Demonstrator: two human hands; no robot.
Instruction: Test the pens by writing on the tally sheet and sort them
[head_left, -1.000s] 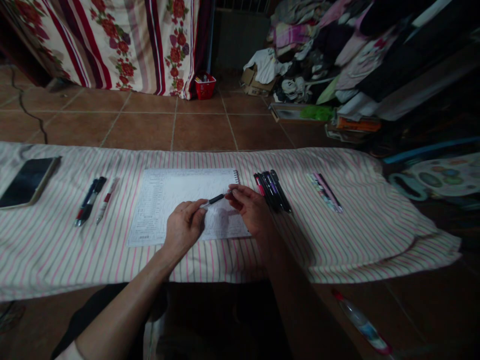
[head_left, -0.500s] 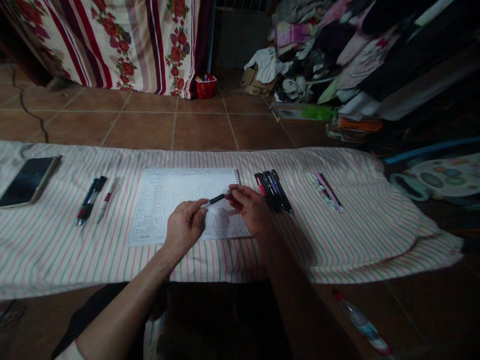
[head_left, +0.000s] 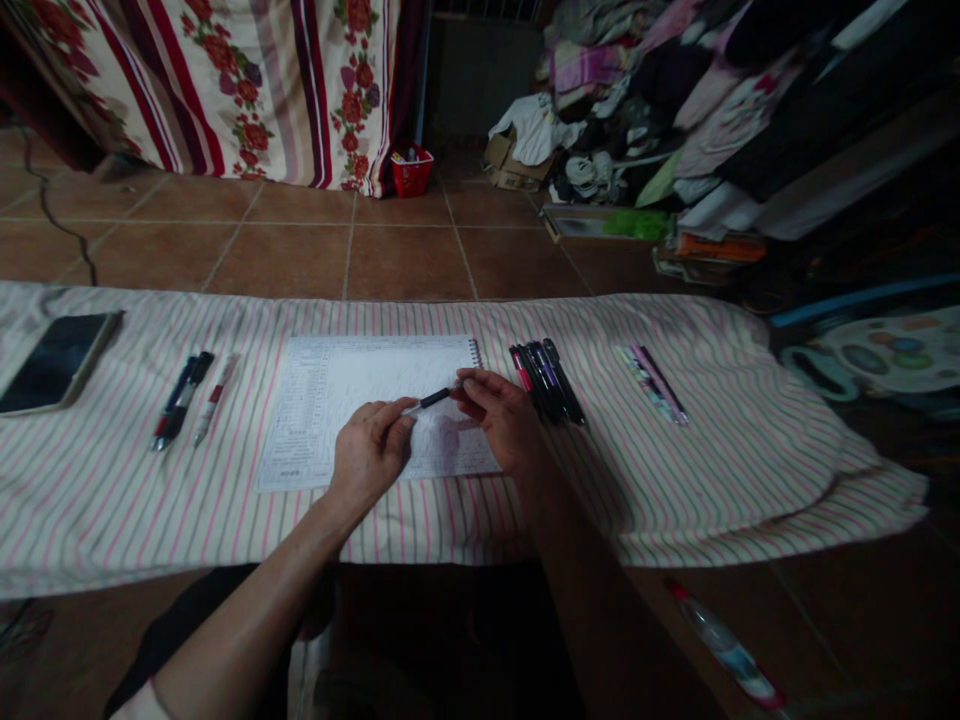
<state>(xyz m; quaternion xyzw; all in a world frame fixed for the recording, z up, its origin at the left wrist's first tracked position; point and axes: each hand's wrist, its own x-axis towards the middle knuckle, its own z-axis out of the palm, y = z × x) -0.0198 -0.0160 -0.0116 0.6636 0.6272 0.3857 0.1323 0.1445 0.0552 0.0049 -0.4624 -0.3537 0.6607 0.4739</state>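
Note:
A pen (head_left: 435,398) with a dark middle part is held level between both my hands, above a spiral-bound pad of paper (head_left: 390,360). My left hand (head_left: 371,440) pinches its left end between thumb and fingers. At the other end, the fingertips of my right hand (head_left: 499,410) are closed on it; the fingers hide that tip. Just right of the pad lie several dark pens (head_left: 553,380) with a red one (head_left: 521,370) among them. On the left side rest dark pens (head_left: 180,400) and a red and white pen (head_left: 214,402).
A striped cloth (head_left: 712,450) covers the table. A phone (head_left: 56,362) lies at its left, and slim pens or pencils (head_left: 652,383) lie at the right. A plastic bottle (head_left: 727,645) is on the floor. Beyond the table stand a red basket (head_left: 412,175) and piled clothes.

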